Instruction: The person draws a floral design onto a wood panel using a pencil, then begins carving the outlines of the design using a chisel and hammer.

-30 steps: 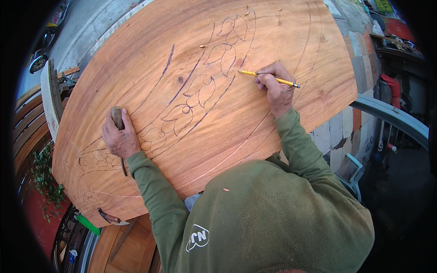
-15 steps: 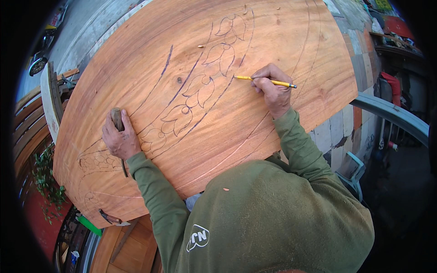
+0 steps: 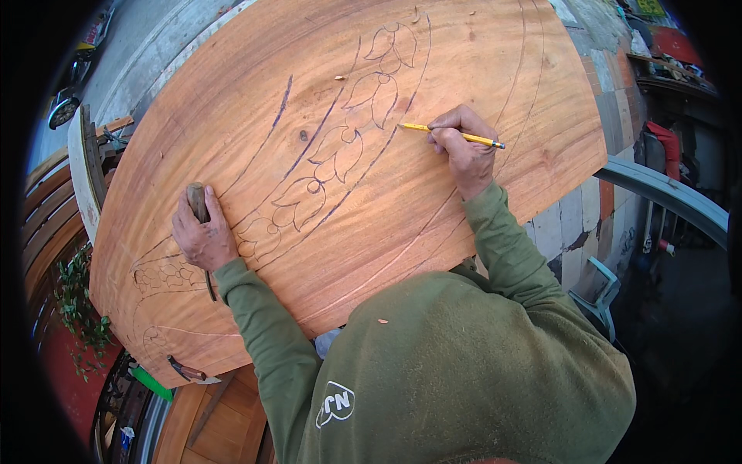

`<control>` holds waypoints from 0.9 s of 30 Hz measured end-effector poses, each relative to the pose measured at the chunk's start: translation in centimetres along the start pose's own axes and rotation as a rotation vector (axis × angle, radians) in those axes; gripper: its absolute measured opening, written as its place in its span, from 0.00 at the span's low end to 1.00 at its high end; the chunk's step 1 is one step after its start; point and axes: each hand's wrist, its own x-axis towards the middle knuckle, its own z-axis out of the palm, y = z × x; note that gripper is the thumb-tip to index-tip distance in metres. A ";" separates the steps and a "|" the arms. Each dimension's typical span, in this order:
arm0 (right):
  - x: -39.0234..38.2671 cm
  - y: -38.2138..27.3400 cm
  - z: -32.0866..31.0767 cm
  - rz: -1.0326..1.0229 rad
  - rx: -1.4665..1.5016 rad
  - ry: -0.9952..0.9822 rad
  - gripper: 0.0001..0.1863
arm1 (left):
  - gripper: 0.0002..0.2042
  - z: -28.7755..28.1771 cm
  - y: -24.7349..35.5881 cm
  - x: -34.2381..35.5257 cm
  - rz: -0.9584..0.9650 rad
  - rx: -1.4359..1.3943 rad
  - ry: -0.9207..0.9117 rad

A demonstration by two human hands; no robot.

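A broad, smooth wooden panel lies under both of my hands, drawn with dark leaf and flower outlines between long curved lines. In my right hand is a yellow pencil, its tip at the upper end of a long drawn line near the panel's middle. My left hand rests on the left part of the panel. It is closed round a carving gouge whose rounded wooden handle shows above the fingers; a thin dark metal shank comes out below the palm.
A small tool with a reddish-brown handle lies at the panel's lower left edge. Wooden slats and a leafy plant stand at the left. On the right are a pale blue curved rail and a light blue chair.
The pencil tip has shifted slightly upward along the drawn line, with my right hand moving a little. My left hand has stayed in place on the gouge.
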 end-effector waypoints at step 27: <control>0.1 0.3 0.1 -0.033 -0.035 0.063 0.04 | 0.22 0.1 0.0 0.0 0.003 -0.009 0.010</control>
